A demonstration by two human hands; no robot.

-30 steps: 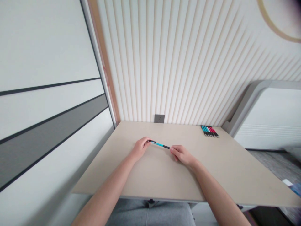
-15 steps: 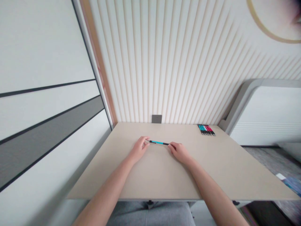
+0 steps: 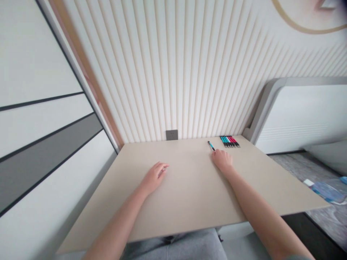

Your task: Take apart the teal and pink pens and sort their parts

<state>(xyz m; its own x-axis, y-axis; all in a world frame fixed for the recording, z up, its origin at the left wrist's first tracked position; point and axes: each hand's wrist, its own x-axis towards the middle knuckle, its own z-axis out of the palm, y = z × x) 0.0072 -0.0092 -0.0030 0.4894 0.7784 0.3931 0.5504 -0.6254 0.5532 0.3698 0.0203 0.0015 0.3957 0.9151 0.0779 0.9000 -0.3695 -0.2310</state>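
My right hand point(image 3: 222, 160) is stretched toward the back of the beige table point(image 3: 189, 187) and pinches the near end of a teal and black pen point(image 3: 211, 145). The pen points away from me, just left of a row of several teal and red pens point(image 3: 229, 141) lying side by side by the wall. My left hand point(image 3: 154, 177) rests on the table at centre left, fingers loosely curled, with nothing visible in it.
A grey wall socket point(image 3: 171, 134) sits at the table's back edge in a ribbed white wall. A white and grey cabinet point(image 3: 298, 115) stands to the right. A blue object point(image 3: 326, 191) lies on the floor at right.
My left hand let go of the teal pen and stayed on the table. My right hand carried the pen back and to the right, close to the row of pens. The camera tilted.
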